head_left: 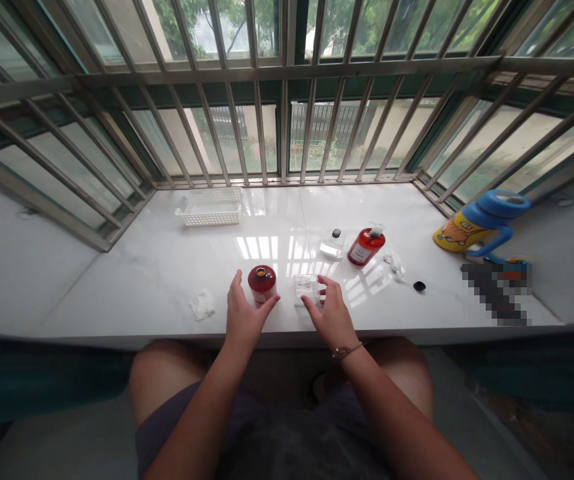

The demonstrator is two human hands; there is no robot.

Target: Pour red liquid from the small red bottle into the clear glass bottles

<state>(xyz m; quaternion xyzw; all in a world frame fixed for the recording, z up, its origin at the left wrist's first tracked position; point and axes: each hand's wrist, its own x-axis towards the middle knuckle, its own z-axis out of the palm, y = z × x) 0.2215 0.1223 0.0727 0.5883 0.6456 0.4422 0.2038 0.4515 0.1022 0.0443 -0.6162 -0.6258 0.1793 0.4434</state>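
Note:
My left hand (245, 310) is curved around the near left side of a red bottle (263, 283) with an uncapped neck. Its thumb lies across the bottle's lower front, and a gap shows between the raised fingers and the bottle. My right hand (331, 308) grips a small clear plastic box (305, 288) at its near right corner, thumb in front and fingers at the side. Beyond it stand a small clear bottle with a black cap (331, 245) and a second red bottle with a pump top (364, 247).
Crumpled white tissue (201, 305) lies left of the hands, another tissue (394, 264) to the right. Nearby is a black cap (419, 286). A white basket (211, 208) stands at the back left, a blue and yellow flask (481, 221) at the right. Window bars (287, 133) border the white counter (137, 280).

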